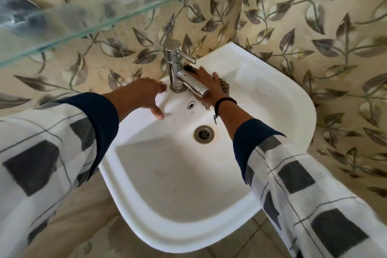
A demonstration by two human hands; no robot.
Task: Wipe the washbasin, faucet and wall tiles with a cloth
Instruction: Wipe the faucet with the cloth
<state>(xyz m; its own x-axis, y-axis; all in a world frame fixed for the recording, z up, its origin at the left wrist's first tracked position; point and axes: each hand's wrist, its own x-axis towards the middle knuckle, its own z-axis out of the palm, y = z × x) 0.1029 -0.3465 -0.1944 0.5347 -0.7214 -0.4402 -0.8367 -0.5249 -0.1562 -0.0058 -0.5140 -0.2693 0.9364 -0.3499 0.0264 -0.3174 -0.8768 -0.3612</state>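
A white corner washbasin (272, 98) is fixed between two walls of leaf-patterned tiles (314, 27). A chrome faucet (178, 71) stands on its back ledge, spout pointing right and forward. My right hand (209, 84) lies flat behind the spout, pressing a dark patterned cloth (225, 86) onto the ledge; most of the cloth is hidden under the palm. My left hand (146, 94) rests on the ledge left of the faucet base, fingers spread, holding nothing. The drain (203, 133) and the overflow hole (191, 104) show in the bowl.
A glass shelf (117, 16) juts out above the faucet from the left wall, with a blurred round object (18, 12) on it. Faint brownish stains mark the bowl (163, 172). Tiled floor (240, 241) shows below the basin.
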